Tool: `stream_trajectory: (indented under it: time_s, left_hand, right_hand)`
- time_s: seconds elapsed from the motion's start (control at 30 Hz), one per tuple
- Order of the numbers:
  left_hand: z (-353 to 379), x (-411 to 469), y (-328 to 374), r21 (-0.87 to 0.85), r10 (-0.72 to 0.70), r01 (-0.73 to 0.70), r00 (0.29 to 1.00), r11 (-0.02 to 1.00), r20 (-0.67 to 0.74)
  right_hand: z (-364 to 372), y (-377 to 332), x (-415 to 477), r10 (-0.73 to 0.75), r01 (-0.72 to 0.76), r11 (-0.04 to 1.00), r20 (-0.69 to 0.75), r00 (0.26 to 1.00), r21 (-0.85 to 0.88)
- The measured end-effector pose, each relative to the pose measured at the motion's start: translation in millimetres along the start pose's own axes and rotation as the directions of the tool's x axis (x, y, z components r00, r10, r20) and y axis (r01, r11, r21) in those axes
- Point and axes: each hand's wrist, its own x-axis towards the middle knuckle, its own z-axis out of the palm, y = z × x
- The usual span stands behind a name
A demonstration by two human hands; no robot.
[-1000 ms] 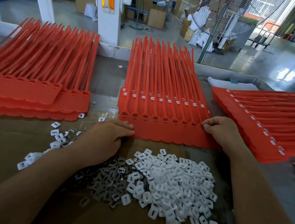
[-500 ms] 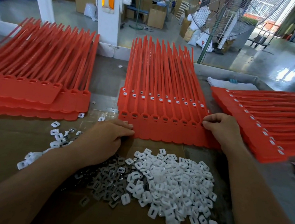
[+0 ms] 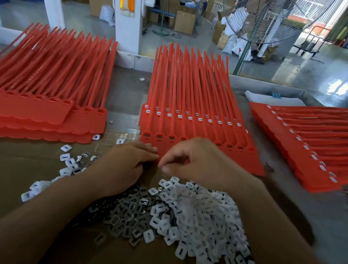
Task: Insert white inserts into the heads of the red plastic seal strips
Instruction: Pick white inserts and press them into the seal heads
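Note:
A stack of red seal strip sheets [image 3: 194, 103] lies in the middle of the table, tails pointing away from me. The front sheet's heads [image 3: 159, 137] show dark empty slots, while the sheets behind carry white inserts. A heap of white inserts [image 3: 197, 218] lies on the cardboard in front of me. My left hand [image 3: 125, 165] rests with its fingertips on the front sheet's near edge. My right hand [image 3: 200, 161] hovers over the same edge, fingers curled and thumb against forefinger beside the left fingertips. Nothing shows between them.
Another red stack [image 3: 41, 98] with empty heads lies at the left. A stack with inserts fitted [image 3: 320, 145] lies at the right. Grey metal clips [image 3: 128, 211] mix with the inserts under my left wrist. A standing fan [image 3: 259, 15] and a white pillar [image 3: 127, 5] rise beyond the table.
My right hand has moved left from the right end of the front sheet to the middle, beside my left fingertips. The left hand has stayed in place.

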Motion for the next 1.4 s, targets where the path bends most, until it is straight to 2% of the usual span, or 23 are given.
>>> stream_trajectory:
  time_s: [0.13,0.33,0.5,0.73,0.97,1.23,1.4]
  left_hand:
    - [-1.1,0.0,0.2,-0.004,0.023,-0.023,1.000,1.000,0.014]
    - [-1.0,-0.8,0.2,-0.023,0.021,-0.021,1.000,1.000,0.000]
    - [-2.5,-3.3,2.3,-0.065,0.030,-0.030,1.000,0.997,-0.004]
    - [-5.3,-4.2,5.6,-0.065,0.048,-0.047,0.999,0.997,0.014]
    - [-5.5,-3.2,6.0,-0.025,0.077,-0.076,0.997,0.997,0.031]
    - [-3.6,-2.7,4.7,0.039,0.000,-0.001,1.000,0.999,0.031]
    - [-3.1,-2.2,3.7,0.020,-0.027,0.027,0.999,0.999,0.034]
  right_hand:
    - [21.0,-10.1,5.4,-0.074,0.085,0.982,0.069,0.995,-0.170]
    - [37.6,-15.1,9.8,-0.027,0.040,0.970,0.058,0.998,-0.241]
    - [42.1,-15.4,8.7,-0.051,0.056,0.981,0.030,0.998,-0.186]
    - [28.8,-12.6,4.7,-0.081,0.082,0.994,-0.016,0.997,0.066]
    - [20.9,-4.3,5.0,-0.035,0.044,0.993,-0.081,0.996,0.108]
    - [11.9,7.0,4.2,0.046,-0.024,0.983,-0.116,0.992,0.182]
    - [4.2,16.0,3.5,0.123,-0.099,0.984,-0.162,0.979,0.150]
